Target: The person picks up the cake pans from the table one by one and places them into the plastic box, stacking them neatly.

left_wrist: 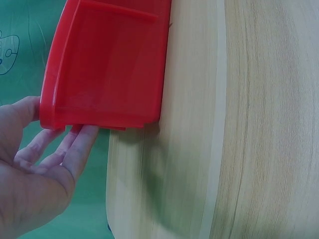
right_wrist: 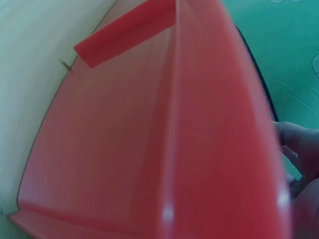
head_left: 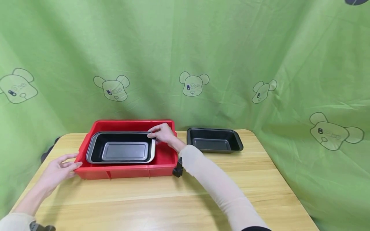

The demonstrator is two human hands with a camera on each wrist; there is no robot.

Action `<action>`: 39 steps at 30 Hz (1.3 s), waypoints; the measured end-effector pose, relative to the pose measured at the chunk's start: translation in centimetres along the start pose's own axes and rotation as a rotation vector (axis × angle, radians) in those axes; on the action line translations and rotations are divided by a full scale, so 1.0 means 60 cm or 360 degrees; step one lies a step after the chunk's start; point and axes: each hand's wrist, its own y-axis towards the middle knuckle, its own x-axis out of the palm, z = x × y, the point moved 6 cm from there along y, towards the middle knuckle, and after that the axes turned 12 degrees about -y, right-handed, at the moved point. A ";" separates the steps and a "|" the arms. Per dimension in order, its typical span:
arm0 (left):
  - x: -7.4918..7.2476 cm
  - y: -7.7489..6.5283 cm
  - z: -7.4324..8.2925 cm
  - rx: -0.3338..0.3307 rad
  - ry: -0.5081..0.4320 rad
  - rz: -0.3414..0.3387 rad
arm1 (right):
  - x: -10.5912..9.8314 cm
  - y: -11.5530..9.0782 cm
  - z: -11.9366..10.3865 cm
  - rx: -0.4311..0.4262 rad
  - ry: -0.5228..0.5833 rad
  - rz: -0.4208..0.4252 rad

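Note:
A dark loaf pan (head_left: 124, 150) with a grey rim lies inside the red plastic bin (head_left: 130, 171). My right hand (head_left: 163, 132) pinches the pan's back right corner between thumb and fingers, above the bin's right part. In the right wrist view the bin's red wall (right_wrist: 109, 129) fills most of the picture and hides much of that hand (right_wrist: 301, 154), as well as the pan. At the bin's front left corner, my left hand (head_left: 59, 168) holds the rim and end wall, its fingers (left_wrist: 77, 149) against the outside in the left wrist view.
A second dark loaf pan (head_left: 215, 140) stands on the wooden table (head_left: 173, 202), to the right of the bin near the back edge. A green curtain (head_left: 150, 57) with bear-head drawings hangs behind the table and along its sides.

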 end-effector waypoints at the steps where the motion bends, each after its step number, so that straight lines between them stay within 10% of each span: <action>1: 0.000 0.000 0.000 0.0000 0.0002 0.0000 | 0.000 0.000 0.000 0.0005 -0.0008 0.0001; 21: -0.001 -0.001 -0.001 -0.0043 0.0076 0.0017 | 0.003 0.006 0.000 -0.0010 -0.0331 0.0051; 39: -0.002 -0.001 0.000 -0.0075 0.0109 0.0018 | -0.014 -0.006 -0.009 -0.0082 -0.0243 -0.0003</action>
